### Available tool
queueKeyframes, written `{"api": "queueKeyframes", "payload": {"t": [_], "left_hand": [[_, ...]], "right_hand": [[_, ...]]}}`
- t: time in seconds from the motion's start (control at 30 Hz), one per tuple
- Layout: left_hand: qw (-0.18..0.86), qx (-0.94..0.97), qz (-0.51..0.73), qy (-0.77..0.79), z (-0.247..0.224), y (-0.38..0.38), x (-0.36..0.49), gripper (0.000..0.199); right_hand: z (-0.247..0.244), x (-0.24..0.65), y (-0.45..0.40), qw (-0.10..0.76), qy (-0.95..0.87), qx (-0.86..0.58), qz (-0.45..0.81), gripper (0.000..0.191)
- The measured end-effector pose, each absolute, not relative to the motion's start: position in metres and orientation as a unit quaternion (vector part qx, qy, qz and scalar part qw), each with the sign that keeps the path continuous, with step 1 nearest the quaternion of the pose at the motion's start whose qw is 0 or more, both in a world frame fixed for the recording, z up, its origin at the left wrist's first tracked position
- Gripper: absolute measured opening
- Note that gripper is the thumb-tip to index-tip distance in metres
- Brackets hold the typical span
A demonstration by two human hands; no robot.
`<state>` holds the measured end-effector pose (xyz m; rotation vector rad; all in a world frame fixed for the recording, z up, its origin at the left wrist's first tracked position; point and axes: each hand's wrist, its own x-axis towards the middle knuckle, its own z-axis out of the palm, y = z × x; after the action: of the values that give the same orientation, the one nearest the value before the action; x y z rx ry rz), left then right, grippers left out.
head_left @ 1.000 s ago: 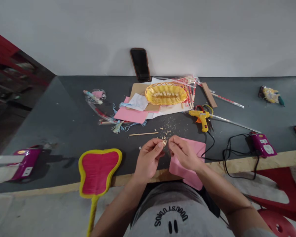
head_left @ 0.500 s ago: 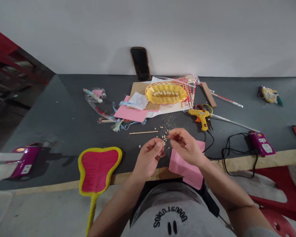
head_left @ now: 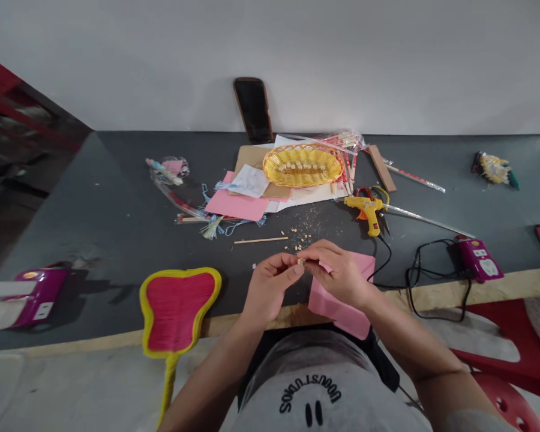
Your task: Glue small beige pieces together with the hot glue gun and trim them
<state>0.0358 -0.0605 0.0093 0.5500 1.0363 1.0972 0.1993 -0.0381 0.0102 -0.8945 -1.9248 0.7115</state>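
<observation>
1. Back against the left hand (head_left: 270,291) came the right hand (head_left: 339,273), which had been lifted apart half a second earlier.
2. Left thumb and forefinger pinched a small pale piece (head_left: 301,261) above the near part of the table (head_left: 117,222).
3. Right fingertips, bunched together, met the left ones at the piece; whether they pinched it too, I could not tell.
4. Pale bits (head_left: 297,247) lay scattered just beyond the hands, with a thin stick (head_left: 261,240) to their left.
5. Pink paper (head_left: 330,306) lay beneath the right hand, reaching past the near edge.
6. Farther off, a yellow basket (head_left: 303,179) sat on papers, with a row of pale pieces inside.
7. To its left were pink card (head_left: 238,207) and tassels (head_left: 213,228); to the near right lay a yellow glue gun (head_left: 364,205).
8. At the far side, a phone (head_left: 253,111) leaned on the wall (head_left: 387,66).
9. Near left, a pink fan (head_left: 175,312) with a yellow rim overlapped the table edge.
</observation>
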Motion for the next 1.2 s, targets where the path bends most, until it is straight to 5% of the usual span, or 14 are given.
{"api": "queueKeyframes", "payload": {"t": [0.47, 1.07, 1.2], "left_hand": [[0.652, 0.363, 0.483, 0.457, 0.008, -0.054, 0.037, 0.023], [0.566, 0.468, 0.489, 0.472, 0.003, -0.051, 0.030, 0.024], [0.578, 0.407, 0.540, 0.457, 0.004, -0.046, 0.025, 0.026]], "right_hand": [[0.023, 0.204, -0.029, 0.439, -0.784, -0.382, 0.217, 0.010], [0.022, 0.200, -0.032, 0.432, -0.714, -0.427, 0.349, 0.007], [0.018, 0.204, -0.031, 0.443, -0.601, -0.432, 0.505, 0.017]]}}
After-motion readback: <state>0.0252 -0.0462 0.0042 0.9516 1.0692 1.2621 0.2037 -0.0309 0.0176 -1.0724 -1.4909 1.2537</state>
